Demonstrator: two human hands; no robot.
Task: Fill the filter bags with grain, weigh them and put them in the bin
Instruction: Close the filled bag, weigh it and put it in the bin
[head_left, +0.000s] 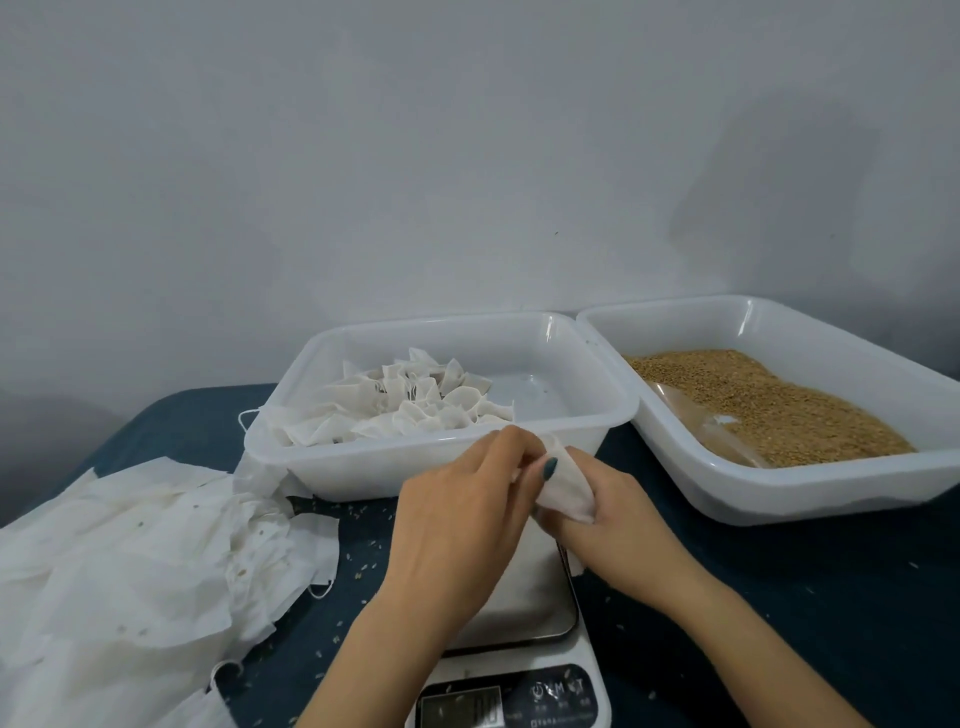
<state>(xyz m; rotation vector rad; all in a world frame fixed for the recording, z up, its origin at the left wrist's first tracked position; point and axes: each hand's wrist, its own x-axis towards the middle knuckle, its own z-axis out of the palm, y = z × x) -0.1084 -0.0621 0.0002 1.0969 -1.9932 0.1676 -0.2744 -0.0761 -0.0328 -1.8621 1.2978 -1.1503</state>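
Note:
A white filter bag (567, 488) is held above the small kitchen scale (524, 608) at the table's front. My left hand (462, 519) pinches its top edge with curled fingers. My right hand (618, 514) grips the bag from the right, with the bag lying over it. Behind the hands stands a white bin (571, 415) with several filled, tied bags (415, 405) heaped in its left half. To the right a second white tray (810, 493) holds brown grain (769, 405). The scale's platform is partly hidden by my forearms.
A loose heap of empty white filter bags (145, 561) lies on the dark blue table (779, 597) at the left. Stray grains are scattered on the table around the scale. A grey wall rises behind the trays.

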